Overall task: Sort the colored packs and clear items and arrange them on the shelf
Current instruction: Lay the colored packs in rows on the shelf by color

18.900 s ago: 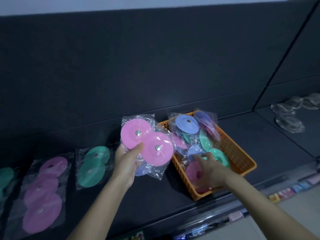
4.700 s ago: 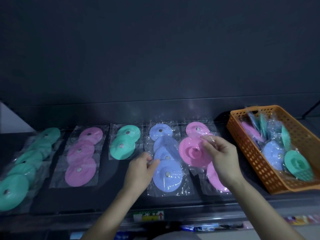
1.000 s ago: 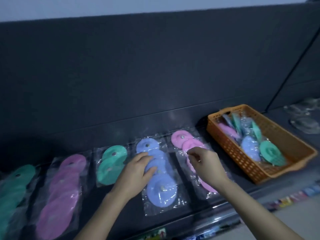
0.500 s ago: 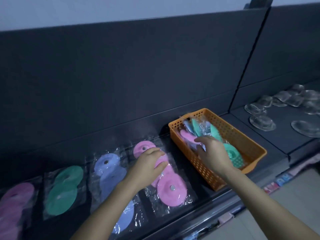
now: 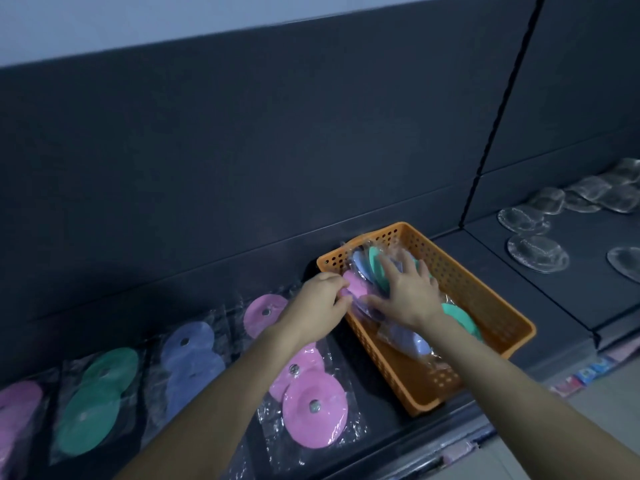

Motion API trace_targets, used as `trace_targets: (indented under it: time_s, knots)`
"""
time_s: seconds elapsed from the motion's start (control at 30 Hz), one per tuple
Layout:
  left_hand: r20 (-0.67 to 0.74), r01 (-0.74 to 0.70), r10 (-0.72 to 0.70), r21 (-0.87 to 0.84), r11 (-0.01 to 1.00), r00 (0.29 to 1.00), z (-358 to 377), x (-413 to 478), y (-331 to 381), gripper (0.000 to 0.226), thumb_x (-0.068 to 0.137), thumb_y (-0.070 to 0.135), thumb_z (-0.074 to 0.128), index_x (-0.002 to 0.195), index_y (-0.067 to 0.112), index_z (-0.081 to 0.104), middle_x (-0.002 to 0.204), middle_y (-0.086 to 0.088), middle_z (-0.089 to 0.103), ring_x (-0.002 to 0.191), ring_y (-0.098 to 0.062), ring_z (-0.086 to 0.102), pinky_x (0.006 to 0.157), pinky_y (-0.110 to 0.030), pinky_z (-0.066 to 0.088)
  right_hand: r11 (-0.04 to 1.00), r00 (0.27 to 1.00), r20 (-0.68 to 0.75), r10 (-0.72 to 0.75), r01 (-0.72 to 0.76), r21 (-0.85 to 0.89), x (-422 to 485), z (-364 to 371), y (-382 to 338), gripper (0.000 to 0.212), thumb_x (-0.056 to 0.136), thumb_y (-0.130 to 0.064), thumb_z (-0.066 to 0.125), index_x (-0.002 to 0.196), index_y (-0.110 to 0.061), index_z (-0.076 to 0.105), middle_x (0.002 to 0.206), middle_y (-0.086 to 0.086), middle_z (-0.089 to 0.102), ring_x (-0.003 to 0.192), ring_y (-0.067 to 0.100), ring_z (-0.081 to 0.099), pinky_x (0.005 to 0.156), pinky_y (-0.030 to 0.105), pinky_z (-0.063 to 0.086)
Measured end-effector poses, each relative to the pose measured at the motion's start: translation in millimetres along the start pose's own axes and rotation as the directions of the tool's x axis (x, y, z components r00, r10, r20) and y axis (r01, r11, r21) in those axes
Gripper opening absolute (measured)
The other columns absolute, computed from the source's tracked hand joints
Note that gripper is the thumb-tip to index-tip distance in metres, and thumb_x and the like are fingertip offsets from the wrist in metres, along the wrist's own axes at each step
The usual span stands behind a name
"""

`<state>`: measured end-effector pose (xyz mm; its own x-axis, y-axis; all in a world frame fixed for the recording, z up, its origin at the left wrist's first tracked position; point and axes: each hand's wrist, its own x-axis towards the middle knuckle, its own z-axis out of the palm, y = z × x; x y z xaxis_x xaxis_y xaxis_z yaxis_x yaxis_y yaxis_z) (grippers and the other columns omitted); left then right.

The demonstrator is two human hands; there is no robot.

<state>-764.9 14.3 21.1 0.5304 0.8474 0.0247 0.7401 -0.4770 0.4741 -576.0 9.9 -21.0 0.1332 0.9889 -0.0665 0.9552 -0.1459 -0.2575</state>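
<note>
An orange perforated basket (image 5: 485,306) stands on the dark shelf (image 5: 540,299) and holds several plastic-wrapped disc packs in pink, blue and green. My left hand (image 5: 318,306) pinches the edge of a pink pack (image 5: 355,285) at the basket's left rim. My right hand (image 5: 408,292) lies spread over the upright packs inside the basket. To the left, sorted packs lie flat in rows: pink (image 5: 311,407), blue (image 5: 190,358), green (image 5: 93,400) and pink (image 5: 17,410) at the frame edge.
Several clear round items (image 5: 536,252) lie on the neighbouring shelf section at the right, beyond a vertical divider (image 5: 498,109). A dark back panel rises behind the shelf. Price labels (image 5: 588,372) run along the shelf's front edge.
My left hand left the pink row on the shelf and moved right to the basket, where it now pinches a pink pack. My right hand reached deeper among the basket's packs.
</note>
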Motion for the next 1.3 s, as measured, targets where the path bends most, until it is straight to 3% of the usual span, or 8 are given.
trace_targets:
  time_s: [0.27, 0.6, 0.8, 0.93, 1.03, 1.17, 1.23, 1.3]
  knots:
    - [0.008, 0.123, -0.129, 0.265, 0.956, 0.992, 13, 39, 3, 0.030, 0.099, 0.023, 0.038, 0.103, 0.003, 0.060, 0.112, -0.013, 0.055, 0.108, -0.029, 0.048, 0.092, -0.035, 0.039, 0.990, 0.978, -0.181, -0.107, 0.122, 0.076, 7, -5, 18, 0.055, 0.087, -0.014, 0.044, 0.141, -0.024, 0.037, 0.131, 0.007, 0.053, 0.104, 0.036, 0.057, 0.082, 0.037, 0.046]
    - [0.113, 0.329, -0.406, 0.410, 0.850, 0.907, 24, 76, 13, 0.040, 0.085, 0.057, 0.051, 0.084, 0.018, 0.062, 0.114, -0.004, 0.050, 0.115, -0.027, 0.035, 0.090, -0.038, 0.027, 0.990, 0.965, -0.241, -0.104, 0.123, 0.065, 0, 4, 19, 0.044, 0.091, -0.013, 0.042, 0.134, -0.022, 0.045, 0.137, 0.001, 0.053, 0.115, 0.035, 0.053, 0.091, 0.041, 0.047]
    - [0.085, 0.472, -0.489, 0.164, 0.866, 0.868, 27, 75, 20, 0.032, 0.083, 0.036, 0.062, 0.059, 0.020, 0.048, 0.074, 0.006, 0.053, 0.101, -0.022, 0.045, 0.077, -0.035, 0.029, 0.977, 0.964, -0.249, -0.095, 0.138, 0.161, -5, -3, 18, 0.040, 0.092, -0.011, 0.042, 0.130, -0.018, 0.049, 0.126, 0.005, 0.060, 0.110, 0.036, 0.054, 0.090, 0.043, 0.046]
    - [0.056, 0.508, -0.507, -0.008, 0.861, 0.860, 23, 75, 21, 0.040, 0.086, 0.020, 0.055, 0.051, 0.019, 0.035, 0.052, 0.005, 0.040, 0.063, -0.019, 0.044, 0.074, -0.035, 0.030, 0.964, 0.960, -0.259, -0.103, 0.161, 0.212, -9, -8, 17, 0.036, 0.091, -0.008, 0.041, 0.125, -0.017, 0.052, 0.120, 0.006, 0.062, 0.105, 0.036, 0.055, 0.087, 0.043, 0.046]
    - [0.052, 0.486, -0.484, -0.054, 0.872, 0.874, 19, 77, 28, 0.019, 0.084, 0.032, 0.063, 0.075, 0.023, 0.049, 0.069, 0.006, 0.056, 0.075, -0.019, 0.053, 0.080, -0.037, 0.031, 0.941, 0.956, -0.279, -0.089, 0.172, 0.291, -12, -14, 16, 0.032, 0.090, -0.005, 0.042, 0.117, -0.015, 0.057, 0.106, 0.008, 0.065, 0.094, 0.032, 0.058, 0.077, 0.041, 0.048]
    - [-0.170, 0.309, -0.282, 0.161, 0.937, 0.944, 29, 79, 37, 0.031, 0.084, 0.025, 0.065, 0.106, 0.014, 0.048, 0.077, 0.001, 0.066, 0.074, -0.020, 0.061, 0.086, -0.035, 0.036, 0.930, 0.960, -0.274, -0.067, 0.159, 0.332, -18, -16, 15, 0.025, 0.094, -0.006, 0.042, 0.110, -0.012, 0.059, 0.096, 0.011, 0.066, 0.086, 0.031, 0.059, 0.072, 0.044, 0.048]
    - [-0.216, 0.277, -0.281, -0.049, 0.960, 0.935, 37, 79, 40, 0.019, 0.089, 0.012, 0.053, 0.107, 0.010, 0.046, 0.083, -0.008, 0.067, 0.073, -0.024, 0.062, 0.074, -0.036, 0.049, 0.905, 0.959, -0.277, -0.060, 0.169, 0.389, -21, -18, 17, 0.024, 0.095, -0.007, 0.040, 0.111, -0.013, 0.059, 0.095, 0.010, 0.067, 0.083, 0.028, 0.061, 0.071, 0.045, 0.050]
    - [-0.098, 0.370, -0.488, -0.528, 0.764, 0.867, 37, 82, 44, 0.020, 0.094, 0.017, 0.041, 0.111, 0.007, 0.046, 0.099, -0.018, 0.064, 0.083, -0.030, 0.064, 0.070, -0.041, 0.058, 0.894, 0.955, -0.288, -0.064, 0.183, 0.408, -24, -19, 19, 0.026, 0.096, -0.008, 0.040, 0.112, -0.015, 0.059, 0.097, 0.007, 0.068, 0.082, 0.025, 0.061, 0.070, 0.043, 0.050]
